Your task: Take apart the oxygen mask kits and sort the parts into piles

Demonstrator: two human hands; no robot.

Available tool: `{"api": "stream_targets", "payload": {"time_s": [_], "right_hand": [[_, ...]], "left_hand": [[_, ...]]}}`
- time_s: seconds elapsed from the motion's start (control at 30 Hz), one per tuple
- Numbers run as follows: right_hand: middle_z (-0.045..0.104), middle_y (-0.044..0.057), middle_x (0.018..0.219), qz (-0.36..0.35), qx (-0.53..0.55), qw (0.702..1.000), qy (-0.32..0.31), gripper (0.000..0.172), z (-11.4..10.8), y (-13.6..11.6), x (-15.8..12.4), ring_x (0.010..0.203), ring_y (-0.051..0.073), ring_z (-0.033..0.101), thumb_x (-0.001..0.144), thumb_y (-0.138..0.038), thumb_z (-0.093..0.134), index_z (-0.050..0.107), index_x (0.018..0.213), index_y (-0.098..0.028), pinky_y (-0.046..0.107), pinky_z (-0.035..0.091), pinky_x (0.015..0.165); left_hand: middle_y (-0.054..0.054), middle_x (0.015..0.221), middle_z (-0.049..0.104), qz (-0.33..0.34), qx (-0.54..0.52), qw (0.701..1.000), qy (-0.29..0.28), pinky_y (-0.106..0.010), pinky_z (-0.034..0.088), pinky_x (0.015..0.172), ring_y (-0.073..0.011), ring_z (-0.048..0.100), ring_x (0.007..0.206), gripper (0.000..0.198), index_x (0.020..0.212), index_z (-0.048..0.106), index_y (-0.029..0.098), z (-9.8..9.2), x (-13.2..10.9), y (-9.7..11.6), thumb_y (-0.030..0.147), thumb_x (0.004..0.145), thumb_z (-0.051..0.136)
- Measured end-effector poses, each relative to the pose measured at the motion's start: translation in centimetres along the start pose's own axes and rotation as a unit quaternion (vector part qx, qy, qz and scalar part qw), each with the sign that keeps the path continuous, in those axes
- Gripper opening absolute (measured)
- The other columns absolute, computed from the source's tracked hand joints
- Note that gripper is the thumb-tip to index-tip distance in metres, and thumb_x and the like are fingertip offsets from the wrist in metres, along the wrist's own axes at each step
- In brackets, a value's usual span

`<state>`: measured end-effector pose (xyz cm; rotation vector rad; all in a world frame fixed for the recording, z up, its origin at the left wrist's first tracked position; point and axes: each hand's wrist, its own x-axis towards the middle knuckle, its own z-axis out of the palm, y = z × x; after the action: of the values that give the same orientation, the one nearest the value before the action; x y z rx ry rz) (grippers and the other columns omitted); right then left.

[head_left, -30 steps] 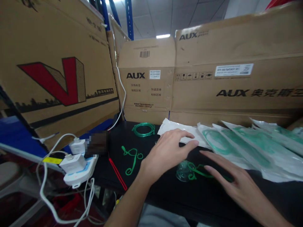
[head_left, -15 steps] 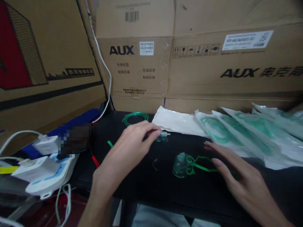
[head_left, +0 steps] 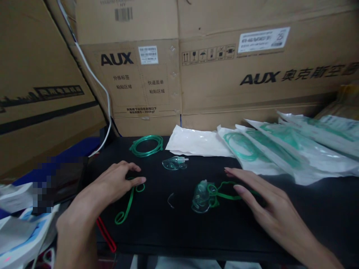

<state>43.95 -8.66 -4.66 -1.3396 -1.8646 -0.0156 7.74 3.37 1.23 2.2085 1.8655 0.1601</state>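
Note:
My left hand [head_left: 116, 183] is open, thumb and fingers apart, over a green elastic strap [head_left: 128, 207] with looped ends. Its fingers hide part of the strap, so I cannot tell whether they touch it. My right hand [head_left: 262, 190], also open, hovers at the right end of another green strap [head_left: 227, 197]. That strap leads to a clear green-tinted plastic mask [head_left: 199, 198] on the black table. Farther back, between the hands, lies a second clear mask [head_left: 169, 163] with a pale connector. A thin, curved strand [head_left: 169, 201] lies nearer the front.
Coiled green tubing [head_left: 147, 145] and a white packet [head_left: 196, 141] lie at the back. Several clear packs with green tubing [head_left: 244, 147] overlap on the right. Cardboard boxes [head_left: 151, 93] wall the rear. A red strap [head_left: 106, 234] and a white power strip [head_left: 30, 235] are at left.
My left hand has moved left and nearer, away from the smaller mask at the back, to the loose green strap. My right hand stays by the other strap. The view has turned right.

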Motion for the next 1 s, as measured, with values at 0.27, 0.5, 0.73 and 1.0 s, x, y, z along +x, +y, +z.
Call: {"api": "stream_targets", "payload": {"time_s": [0.27, 0.5, 0.73, 1.0], "right_hand": [[0.071, 0.004, 0.121, 0.011, 0.048, 0.999, -0.022, 0.025, -0.4, -0.8, 0.6, 0.114, 0.017, 0.066, 0.100, -0.023, 0.054, 0.069, 0.120, -0.025, 0.027, 0.051, 0.102], [0.068, 0.006, 0.122, 0.014, 0.059, 0.997, -0.056, 0.026, -0.2, -1.0, 0.8, 0.112, 0.018, 0.065, 0.101, -0.023, 0.053, 0.068, 0.121, -0.025, 0.030, 0.053, 0.099], [0.064, 0.007, 0.132, 0.043, 0.044, 0.993, -0.104, 0.036, 0.1, -1.9, 1.1, 0.124, 0.023, 0.058, 0.101, -0.029, 0.052, 0.059, 0.136, -0.028, 0.041, 0.049, 0.108], [0.071, 0.007, 0.125, 0.101, 0.104, 0.983, -0.115, 0.033, 1.0, -2.8, 1.7, 0.118, 0.025, 0.064, 0.100, -0.035, 0.054, 0.066, 0.129, -0.027, 0.041, 0.050, 0.105]], "left_hand": [[-0.005, 0.101, 0.075, 0.072, -0.044, 0.995, -0.048, -0.045, 0.049, 0.095, -0.0334, 0.066, 0.103, 0.026, 0.083, 0.079, 0.032, -0.3, 0.5, 0.4, 0.048, 0.069, 0.065], [-0.004, 0.102, 0.076, 0.160, -0.080, 0.984, 0.010, -0.040, 0.048, 0.092, -0.0287, 0.067, 0.098, 0.040, 0.094, 0.077, 0.029, 0.4, -2.0, 8.5, 0.060, 0.084, 0.054], [-0.007, 0.098, 0.073, 0.216, -0.085, 0.973, -0.012, -0.039, 0.046, 0.090, -0.0279, 0.065, 0.098, 0.036, 0.098, 0.075, 0.024, 4.6, -3.5, 13.2, 0.056, 0.090, 0.059], [-0.002, 0.110, 0.070, 0.300, -0.144, 0.943, -0.023, -0.038, 0.048, 0.094, -0.0242, 0.063, 0.105, 0.022, 0.111, 0.067, 0.029, 5.5, -3.2, 13.7, 0.034, 0.090, 0.065]]}}
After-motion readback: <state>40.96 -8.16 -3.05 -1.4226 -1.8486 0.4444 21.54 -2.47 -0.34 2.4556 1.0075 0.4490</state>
